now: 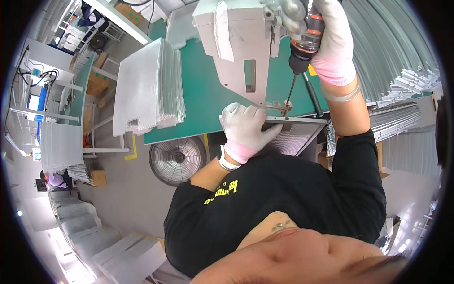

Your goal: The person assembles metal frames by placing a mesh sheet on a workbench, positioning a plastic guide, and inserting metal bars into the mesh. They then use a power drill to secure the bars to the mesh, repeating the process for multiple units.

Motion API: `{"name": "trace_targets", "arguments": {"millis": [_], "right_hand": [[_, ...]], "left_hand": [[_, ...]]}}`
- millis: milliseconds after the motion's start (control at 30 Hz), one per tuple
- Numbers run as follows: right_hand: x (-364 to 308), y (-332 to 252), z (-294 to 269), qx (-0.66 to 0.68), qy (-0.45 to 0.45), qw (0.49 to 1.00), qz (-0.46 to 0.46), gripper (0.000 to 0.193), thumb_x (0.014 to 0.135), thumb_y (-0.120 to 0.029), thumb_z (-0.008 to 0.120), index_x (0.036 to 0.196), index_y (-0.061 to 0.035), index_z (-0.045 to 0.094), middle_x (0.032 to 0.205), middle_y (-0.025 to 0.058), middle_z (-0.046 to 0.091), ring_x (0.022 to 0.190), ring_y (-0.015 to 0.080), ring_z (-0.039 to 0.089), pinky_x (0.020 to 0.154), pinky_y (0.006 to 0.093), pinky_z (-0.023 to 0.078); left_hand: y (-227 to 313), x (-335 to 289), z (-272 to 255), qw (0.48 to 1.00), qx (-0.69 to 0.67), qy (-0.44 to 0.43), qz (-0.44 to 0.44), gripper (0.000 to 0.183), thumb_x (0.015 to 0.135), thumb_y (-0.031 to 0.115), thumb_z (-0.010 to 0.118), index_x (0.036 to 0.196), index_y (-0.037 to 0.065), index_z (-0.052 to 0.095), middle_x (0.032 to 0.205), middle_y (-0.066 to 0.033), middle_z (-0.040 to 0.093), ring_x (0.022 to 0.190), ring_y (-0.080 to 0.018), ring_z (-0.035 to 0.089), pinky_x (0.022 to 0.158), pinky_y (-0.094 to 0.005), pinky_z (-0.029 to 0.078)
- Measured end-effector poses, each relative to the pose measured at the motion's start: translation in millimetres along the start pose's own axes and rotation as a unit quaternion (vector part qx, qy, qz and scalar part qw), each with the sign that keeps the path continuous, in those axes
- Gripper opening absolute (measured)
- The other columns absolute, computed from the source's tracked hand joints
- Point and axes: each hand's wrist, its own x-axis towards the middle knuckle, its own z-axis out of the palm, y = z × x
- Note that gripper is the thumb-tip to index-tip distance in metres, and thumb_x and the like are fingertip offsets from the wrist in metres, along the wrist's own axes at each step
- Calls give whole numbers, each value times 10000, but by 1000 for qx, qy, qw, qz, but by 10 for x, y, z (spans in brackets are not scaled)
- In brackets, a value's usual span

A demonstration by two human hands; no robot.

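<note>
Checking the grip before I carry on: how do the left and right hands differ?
The left hand rests at the framed panel's edge; the right hand grips the power screwdriver. The left hand sits lower in view, the right hand higher. Both wear white gloves with pink cuffs.

The gloved left hand (243, 127) and gloved right hand (336, 38) were white with pink cuffs (336, 70). The black power drill (308, 44) had orange-red rings (314, 32). The flat counter (203, 99) was green, and the stack of thin panels (144, 85) was white. The round wire fan (177, 161) was grey, with rings and lines. The black cloth shirt (293, 189) had yellow letters (230, 188).
</note>
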Motion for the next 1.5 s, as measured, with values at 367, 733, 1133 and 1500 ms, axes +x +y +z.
{"name": "trace_targets", "arguments": {"millis": [367, 733, 1133, 1500], "right_hand": [[-119, 162, 118, 87, -19, 996, -6, 690, 1022, -456, 536, 1538, -74, 281, 744, 44, 525, 546, 128, 483, 503, 243, 392], [-174, 133, 152, 63, -7, 998, -8, 723, 1010, -498, 541, 1532, -63, 295, 729, 38, 529, 520, 122, 482, 473, 245, 386], [-476, 546, -92, 72, -150, 982, 92, 418, 975, -423, 622, 1077, -32, 512, 769, 49, 607, 511, 92, 494, 520, 271, 443], [-623, 690, -213, 113, -147, 980, 74, 866, 895, -599, 672, 1392, 47, 376, 672, 8, 576, 437, 24, 423, 387, 184, 302]], "left_hand": [[173, -182, -111, 997, 82, -15, 4, 274, 663, 384, 800, 833, 195, 695, 853, 15, 641, 812, -214, 576, 856, -484, 327], [119, -175, -109, 1000, -22, -12, 8, 223, 680, 319, 766, 851, 177, 736, 872, 2, 668, 787, -230, 631, 706, -445, 408], [114, -320, 41, 977, -196, -81, -28, 363, 706, 256, 823, 1037, 123, 761, 815, -25, 599, 742, -207, 602, 618, -368, 444], [-5, -493, 175, 874, -323, -330, -152, 625, 909, 392, 603, 1467, 138, 486, 1541, -122, 415, 1430, -308, 370, 1175, -476, 280]]}}
